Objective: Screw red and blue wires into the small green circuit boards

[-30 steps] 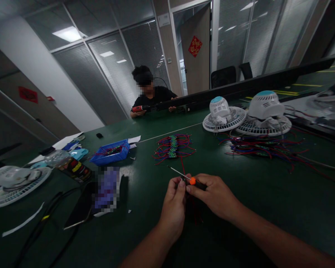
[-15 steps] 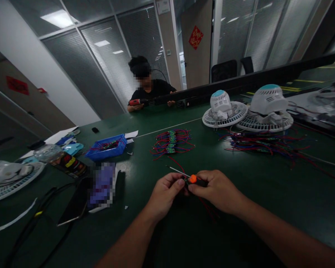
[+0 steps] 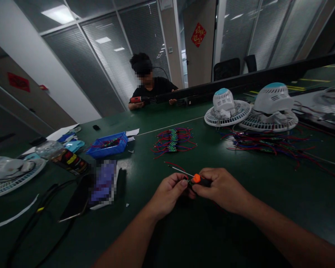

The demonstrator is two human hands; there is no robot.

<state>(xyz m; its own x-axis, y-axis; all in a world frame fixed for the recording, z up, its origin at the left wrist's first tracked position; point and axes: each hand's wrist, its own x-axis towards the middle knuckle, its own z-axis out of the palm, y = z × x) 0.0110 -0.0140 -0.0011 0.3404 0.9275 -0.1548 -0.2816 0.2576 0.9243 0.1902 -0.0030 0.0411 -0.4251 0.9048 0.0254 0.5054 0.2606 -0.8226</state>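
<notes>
My left hand [image 3: 171, 191] is closed, thumb and fingers pinching a small green circuit board [image 3: 189, 182] with red wires [image 3: 174, 165] coming off it. A screwdriver [image 3: 197, 178] with an orange and black handle lies in my right hand [image 3: 222, 188], which is closed around it. Its thin metal shaft points left across the top of my left fingers. My right thumb and fingertips come close to the board; whether they grip it too, I cannot tell. Beyond my hands, a row of green circuit boards [image 3: 173, 140] with red and blue wires lies on the green table [image 3: 145, 167].
To the left are a blue tray [image 3: 108, 150] of wired boards, a bottle [image 3: 63, 156], a phone [image 3: 75, 201] and black cables. White fan parts [image 3: 223, 106] and a bundle of wired boards [image 3: 265, 141] lie to the right. Across the table a person [image 3: 149, 87] holds a red-handled tool.
The board and screwdriver have turned slightly between my hands, and the red wires have shifted. Both hands keep their hold. The whole view has moved a little.
</notes>
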